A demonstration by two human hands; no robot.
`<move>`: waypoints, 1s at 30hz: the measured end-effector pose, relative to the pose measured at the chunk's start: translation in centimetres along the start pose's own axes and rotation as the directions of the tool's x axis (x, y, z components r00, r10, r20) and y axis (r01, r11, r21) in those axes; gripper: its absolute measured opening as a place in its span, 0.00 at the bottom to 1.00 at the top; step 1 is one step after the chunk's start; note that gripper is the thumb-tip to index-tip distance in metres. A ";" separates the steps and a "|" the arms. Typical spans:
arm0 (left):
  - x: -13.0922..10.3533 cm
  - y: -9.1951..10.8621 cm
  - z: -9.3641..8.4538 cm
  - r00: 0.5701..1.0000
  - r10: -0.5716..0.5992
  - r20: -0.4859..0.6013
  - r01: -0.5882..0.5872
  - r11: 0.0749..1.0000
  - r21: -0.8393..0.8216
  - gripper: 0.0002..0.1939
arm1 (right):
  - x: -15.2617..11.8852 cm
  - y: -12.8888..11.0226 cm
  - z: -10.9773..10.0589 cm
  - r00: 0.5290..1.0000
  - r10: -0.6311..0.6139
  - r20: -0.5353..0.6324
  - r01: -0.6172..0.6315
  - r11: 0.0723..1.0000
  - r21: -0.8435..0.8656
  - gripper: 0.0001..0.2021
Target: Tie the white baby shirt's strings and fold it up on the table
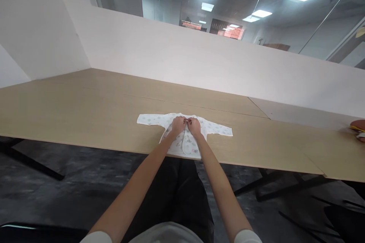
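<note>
A small white baby shirt [191,145] with a scattered print lies flat on the wooden table, its sleeves spread to both sides and its lower hem near the front edge. My left hand [179,124] and my right hand [194,126] meet at the upper middle of the shirt, just below the neckline. Both are closed, with fingertips pinching the fabric along the front opening. Whatever fastener may sit between the fingers is too small to make out. Below the hands, the front edge of one panel curves down over the other.
The long wooden table [85,110] runs across the view against a white wall [171,57]. Above it is a window [176,3] with paper hearts. A reddish-brown object [358,124] sits at the table's far right. Black table legs [34,163] stand below.
</note>
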State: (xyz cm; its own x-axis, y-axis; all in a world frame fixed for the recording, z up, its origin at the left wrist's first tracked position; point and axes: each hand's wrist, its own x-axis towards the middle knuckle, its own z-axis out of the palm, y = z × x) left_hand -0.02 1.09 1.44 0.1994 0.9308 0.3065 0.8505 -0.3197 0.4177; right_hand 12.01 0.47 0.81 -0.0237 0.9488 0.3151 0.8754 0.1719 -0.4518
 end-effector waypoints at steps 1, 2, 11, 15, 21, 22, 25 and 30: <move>0.0 -0.2 0.0 1.000 0.001 -0.001 -0.001 1.000 -0.022 0.15 | 0.0 0.0 0.0 1.000 -0.004 0.000 0.004 1.000 0.007 0.12; 0.0 -0.4 0.0 1.000 0.004 -0.001 -0.004 0.999 -0.046 0.14 | 0.0 0.1 0.0 1.000 -0.006 -0.001 0.006 1.000 0.017 0.12; 0.2 -0.6 0.3 0.999 -0.037 -0.019 0.035 0.995 -0.097 0.13 | 0.2 0.5 0.2 1.000 0.017 -0.013 -0.016 0.996 0.089 0.12; 0.1 -0.4 0.3 0.999 -0.050 -0.010 0.049 0.996 -0.073 0.14 | 0.3 0.6 0.2 0.999 0.032 -0.015 -0.031 0.995 0.097 0.12; 0.0 -0.4 0.3 0.999 -0.025 -0.021 0.023 0.996 -0.083 0.15 | 0.1 -0.1 -0.2 0.999 0.042 -0.004 -0.042 0.999 0.020 0.14; 0.0 -0.5 0.3 1.000 -0.011 -0.023 0.009 0.996 -0.089 0.15 | 0.1 -0.2 -0.2 0.999 0.036 -0.008 -0.036 0.999 0.001 0.14; 0.1 -0.6 0.4 0.999 0.021 -0.027 -0.024 0.993 -0.112 0.15 | -0.1 -0.4 -0.4 0.999 0.036 -0.013 -0.037 0.999 -0.016 0.14; 0.1 -0.4 0.3 1.000 0.004 -0.008 -0.005 0.985 -0.173 0.14 | -0.4 -0.1 -0.5 0.998 0.041 -0.039 -0.038 0.996 0.075 0.14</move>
State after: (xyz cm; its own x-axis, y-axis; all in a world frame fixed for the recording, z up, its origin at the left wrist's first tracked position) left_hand -0.21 1.40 1.06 0.1987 0.9280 0.3151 0.7526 -0.3504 0.5575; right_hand 12.13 -0.03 1.18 0.0308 0.9441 0.3283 0.8369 0.1553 -0.5248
